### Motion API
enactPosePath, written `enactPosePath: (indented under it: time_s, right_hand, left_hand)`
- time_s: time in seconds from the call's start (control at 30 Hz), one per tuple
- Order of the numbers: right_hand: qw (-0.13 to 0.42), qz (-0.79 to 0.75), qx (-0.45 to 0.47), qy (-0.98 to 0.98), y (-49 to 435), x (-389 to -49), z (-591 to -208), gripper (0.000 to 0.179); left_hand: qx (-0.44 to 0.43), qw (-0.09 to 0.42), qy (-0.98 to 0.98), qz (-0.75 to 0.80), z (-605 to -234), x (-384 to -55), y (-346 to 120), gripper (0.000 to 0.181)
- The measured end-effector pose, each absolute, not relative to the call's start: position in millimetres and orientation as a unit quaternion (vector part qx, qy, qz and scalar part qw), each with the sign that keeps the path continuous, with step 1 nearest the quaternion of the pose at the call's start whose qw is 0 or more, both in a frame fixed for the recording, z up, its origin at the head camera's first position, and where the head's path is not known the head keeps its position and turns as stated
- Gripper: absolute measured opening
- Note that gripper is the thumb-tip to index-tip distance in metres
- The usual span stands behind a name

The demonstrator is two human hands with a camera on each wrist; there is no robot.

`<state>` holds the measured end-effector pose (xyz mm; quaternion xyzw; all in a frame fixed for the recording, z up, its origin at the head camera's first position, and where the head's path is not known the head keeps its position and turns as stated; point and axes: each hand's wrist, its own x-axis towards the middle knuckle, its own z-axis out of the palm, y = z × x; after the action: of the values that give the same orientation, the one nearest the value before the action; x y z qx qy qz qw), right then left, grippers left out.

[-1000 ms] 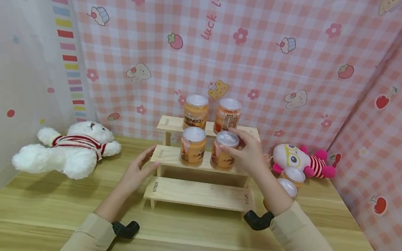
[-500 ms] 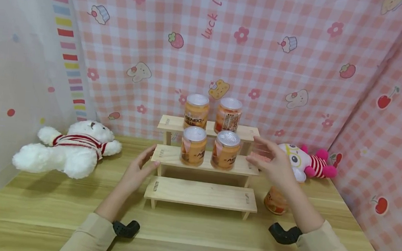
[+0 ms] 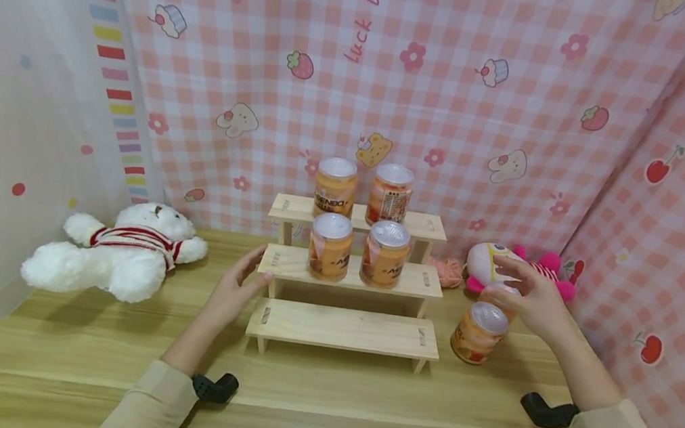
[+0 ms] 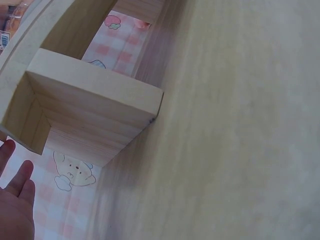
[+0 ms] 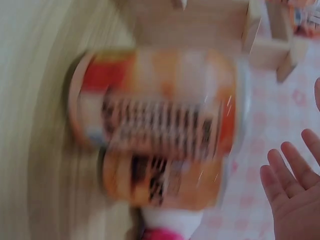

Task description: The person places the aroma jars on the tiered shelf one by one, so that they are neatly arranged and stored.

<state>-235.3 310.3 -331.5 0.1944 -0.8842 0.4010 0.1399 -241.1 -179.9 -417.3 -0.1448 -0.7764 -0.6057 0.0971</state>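
Note:
A three-step wooden stand (image 3: 345, 328) carries two cans on its top step, a left can (image 3: 335, 189) and a right can (image 3: 389, 196). On the middle step stand two more, a left can (image 3: 330, 250) and a right can (image 3: 384, 257). My left hand (image 3: 238, 291) touches the left end of the middle step, fingers loosely extended. To the right of the stand, a front can (image 3: 479, 335) stands upright on the table, with another can (image 5: 165, 182) close behind it. Above and beside these two is my right hand (image 3: 533, 300), its fingers spread and holding nothing.
A white plush bear (image 3: 128, 249) lies on the table at the left. A pink plush toy (image 3: 548, 273) lies at the back right, partly behind my right hand. Checked cloth (image 3: 450, 101) hangs behind the stand and along the right side.
My right hand has let go of the right can on the middle step and moved right, over to the two cans on the table. My left hand stays at the stand.

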Motion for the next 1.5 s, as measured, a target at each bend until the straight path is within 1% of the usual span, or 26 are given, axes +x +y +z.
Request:
enactPosePath:
  time_s: [0.13, 0.27, 0.5, 0.7, 0.87, 1.0, 1.3, 1.5]
  right_hand:
    - [0.141, 0.373, 0.172, -0.901, 330.5, -236.4, -335.9, 0.051]
    - [0.114, 0.361, 0.158, -0.912, 348.6, -240.3, -340.2, 0.053]
    - [0.038, 0.363, 0.153, -0.918, 365.7, -249.8, -346.2, 0.059]
    - [-0.012, 0.382, 0.172, -0.908, 371.1, -253.9, -348.5, 0.062]
    - [-0.055, 0.404, 0.175, -0.896, 372.6, -256.0, -351.8, 0.065]
    - [-0.057, 0.416, 0.179, -0.89, 372.3, -256.6, -355.1, 0.064]
    - [-0.032, 0.418, 0.167, -0.892, 372.2, -256.7, -360.7, 0.062]
    - [-0.001, 0.398, 0.155, -0.904, 372.9, -252.8, -365.2, 0.06]
  left_hand:
    - [-0.144, 0.095, -0.778, -0.604, -417.7, -242.3, -180.5, 0.061]
    - [-0.145, 0.094, -0.777, -0.605, -417.6, -242.5, -180.8, 0.061]
    - [-0.143, 0.092, -0.777, -0.605, -417.4, -241.7, -180.5, 0.061]
    - [-0.143, 0.094, -0.777, -0.605, -418.2, -242.0, -181.2, 0.06]
    - [-0.135, 0.085, -0.781, -0.604, -418.7, -242.4, -182.2, 0.061]
    - [-0.132, 0.08, -0.78, -0.606, -419.2, -242.9, -182.8, 0.061]
    - [-0.134, 0.089, -0.782, -0.602, -420.3, -243.2, -182.4, 0.061]
    - [-0.14, 0.095, -0.779, -0.604, -419.8, -242.6, -181.4, 0.062]
